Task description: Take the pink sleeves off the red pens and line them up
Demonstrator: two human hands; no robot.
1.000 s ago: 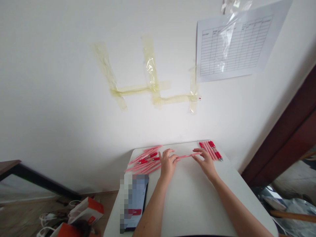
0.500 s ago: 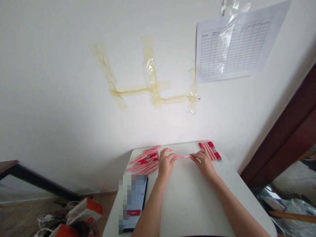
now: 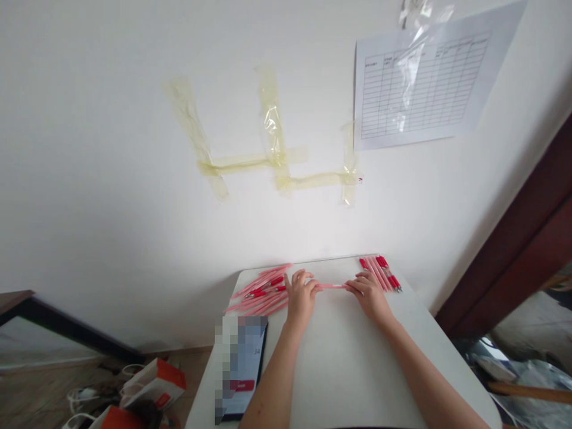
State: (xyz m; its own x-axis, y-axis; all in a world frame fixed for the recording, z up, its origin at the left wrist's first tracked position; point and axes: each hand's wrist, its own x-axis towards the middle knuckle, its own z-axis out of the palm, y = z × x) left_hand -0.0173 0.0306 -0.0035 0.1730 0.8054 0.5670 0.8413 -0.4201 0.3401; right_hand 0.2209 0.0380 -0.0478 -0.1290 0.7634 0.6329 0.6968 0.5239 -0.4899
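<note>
My left hand [image 3: 301,298] pinches one end of a slim pink pen [image 3: 331,286] between thumb and fingers. The opposite end is in the closed fingers of my right hand [image 3: 367,293]. It lies level, just above the white table [image 3: 344,357], and a pale mark shows along its middle. Left of my left hand is a loose pile of pink pens [image 3: 263,305], some with red parts and dark tips. Beyond my right hand, several pink and red pens [image 3: 379,273] lie side by side in a row. My fingers hide both ends of the held pen.
A tablet-like screen [image 3: 245,369], partly blurred out, rests at the table's left side. Behind the table rises a white wall [image 3: 134,226] with yellowish tape [image 3: 274,131] and a printed sheet [image 3: 420,89]. Orange and white bags [image 3: 156,381] stand on the floor at left.
The pen between my hands has turned slightly, so its pale mark looks narrower. Both hands have barely shifted. The pile and the row look the same.
</note>
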